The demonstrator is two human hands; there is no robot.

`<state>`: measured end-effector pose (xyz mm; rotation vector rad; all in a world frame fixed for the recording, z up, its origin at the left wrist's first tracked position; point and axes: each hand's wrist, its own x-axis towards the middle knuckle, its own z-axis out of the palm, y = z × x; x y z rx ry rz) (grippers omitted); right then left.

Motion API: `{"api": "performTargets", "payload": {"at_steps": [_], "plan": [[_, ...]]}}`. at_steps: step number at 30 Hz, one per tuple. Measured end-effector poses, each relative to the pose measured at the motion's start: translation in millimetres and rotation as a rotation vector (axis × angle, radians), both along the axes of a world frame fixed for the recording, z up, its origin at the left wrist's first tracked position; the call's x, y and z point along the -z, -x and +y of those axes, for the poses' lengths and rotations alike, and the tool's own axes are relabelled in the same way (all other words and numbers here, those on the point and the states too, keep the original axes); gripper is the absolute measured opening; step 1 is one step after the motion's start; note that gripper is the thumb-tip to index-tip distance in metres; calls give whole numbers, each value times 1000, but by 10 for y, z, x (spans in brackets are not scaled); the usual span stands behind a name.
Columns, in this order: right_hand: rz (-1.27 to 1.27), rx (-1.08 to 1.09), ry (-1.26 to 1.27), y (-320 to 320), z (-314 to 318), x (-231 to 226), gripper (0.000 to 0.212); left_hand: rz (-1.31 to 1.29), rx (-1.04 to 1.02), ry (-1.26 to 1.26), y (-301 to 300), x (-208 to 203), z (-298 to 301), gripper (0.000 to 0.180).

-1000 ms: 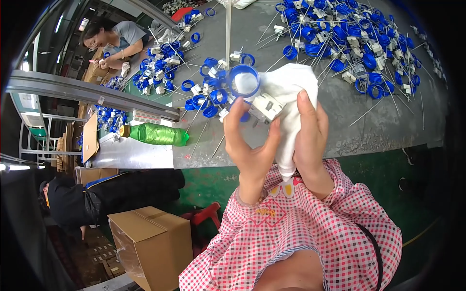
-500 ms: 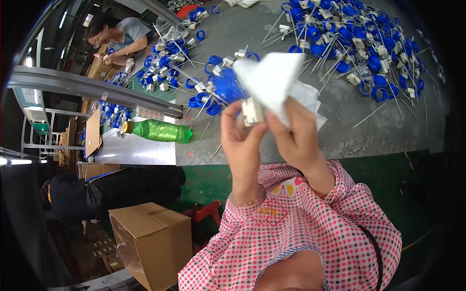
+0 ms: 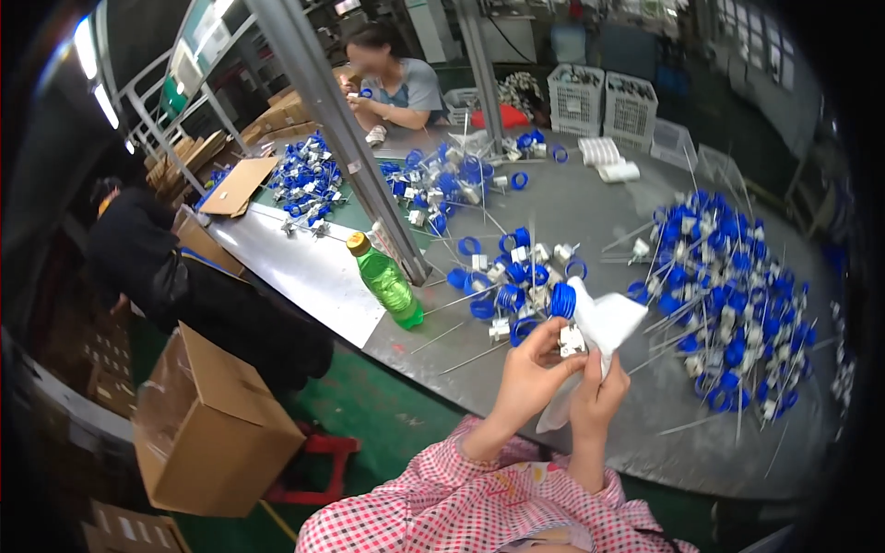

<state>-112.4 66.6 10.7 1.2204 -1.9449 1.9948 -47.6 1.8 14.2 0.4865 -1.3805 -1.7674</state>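
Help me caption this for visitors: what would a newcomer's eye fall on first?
Probably the big heap of blue coils and white blocks, spread over the right side of the grey table. Near the middle, the left hand grips a white block while the right hand holds a white cloth. The bright green bottle stands out to their left.

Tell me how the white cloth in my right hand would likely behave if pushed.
The white cloth is probably floppy, since it bunches where the right hand pinches it and a loose tail hangs beside that hand. It looks thin, so likely light for its size. Being soft and creased, it would probably crumple rather than roll.
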Motion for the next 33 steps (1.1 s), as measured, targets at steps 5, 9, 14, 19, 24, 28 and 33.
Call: {"api": "performTargets", "payload": {"at_steps": [5, 9, 14, 19, 24, 28, 33], "plan": [[-15, 90, -27, 116, -63, 121, 19, -167, 14, 177, 76, 20, -34, 45], [-66, 75, -66, 127, -168, 69, 21, -181, -48, 154, 108, 77, -113, 43], [-77, 77, -66, 97, -160, 111, 25, 52, -38, -45, 145, 91, -207, 38], [-448, -68, 12, 86, -13, 28, 34, 50, -8, -72, 71, 96, -265, 45], [-794, 189, 398, 70, -46, -464, 40, 195, -52, 60, -21, -49, -338, 47], [-155, 57, 40, 128, -60, -311, 25, 84, -68, 184, 36, -94, -218, 47], [133, -42, 71, -34, -130, -300, 22, 112, -139, 137, -6, -130, -123, 48]]}}
